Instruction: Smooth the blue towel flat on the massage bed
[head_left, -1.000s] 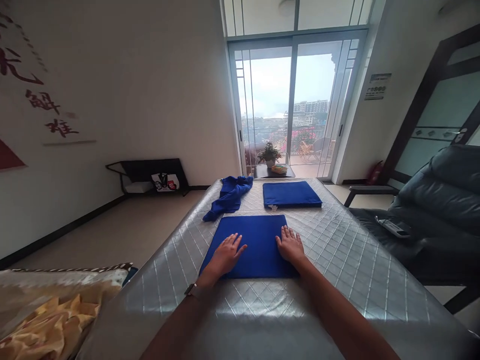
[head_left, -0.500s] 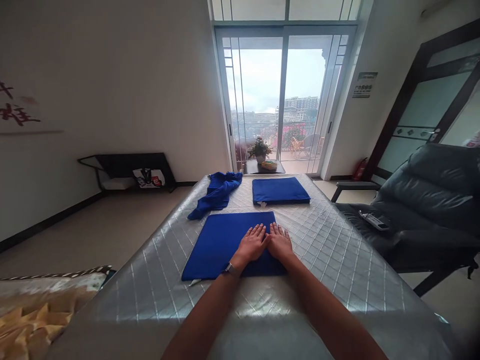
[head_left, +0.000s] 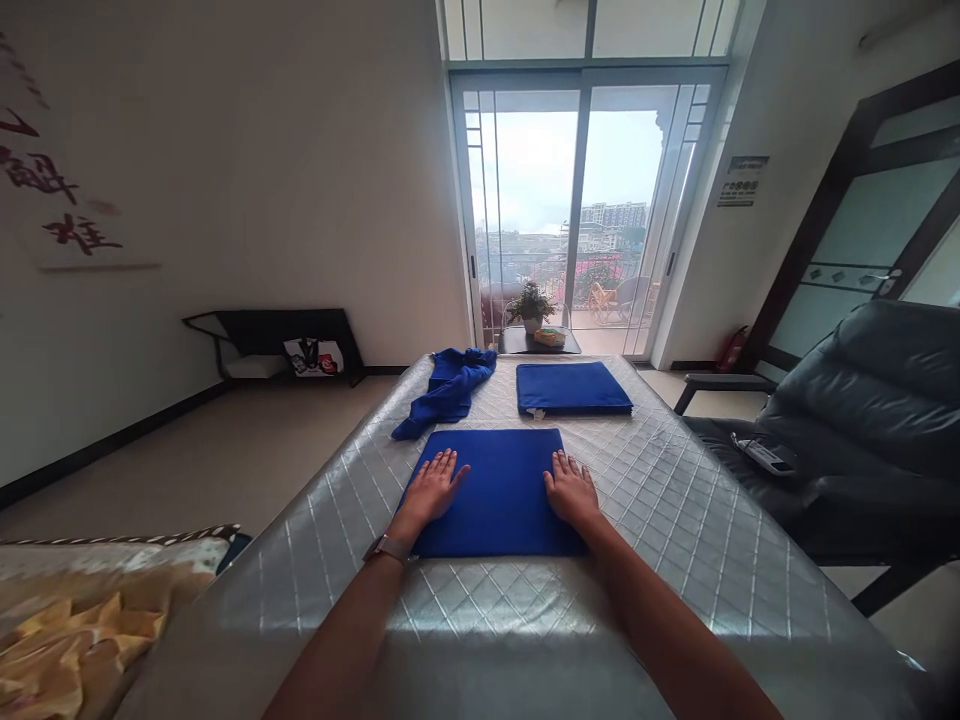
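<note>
A flat, neatly folded blue cloth [head_left: 499,500] lies on the silver quilted table cover [head_left: 667,510] in front of me. On its left side my left hand [head_left: 433,487] rests palm down, fingers stretched out, with a band on the wrist. My right hand [head_left: 572,487] lies flat along the cloth's right edge, fingers extended. Neither hand grips anything. Beyond them sits a folded blue stack [head_left: 574,388] with a white tag at its near edge. Left of that stack lies a crumpled blue cloth [head_left: 448,388].
A dark armchair [head_left: 870,440] holding a remote-like device [head_left: 765,455] stands to the right. Behind the table, a small stand [head_left: 510,343] bears a potted plant [head_left: 532,305] before the sliding glass door. Yellowish fabric [head_left: 82,640] lies at the lower left.
My left hand has slid left across the folded cloth, away from my right hand. My right hand stays near the right edge. The whole view has shifted slightly.
</note>
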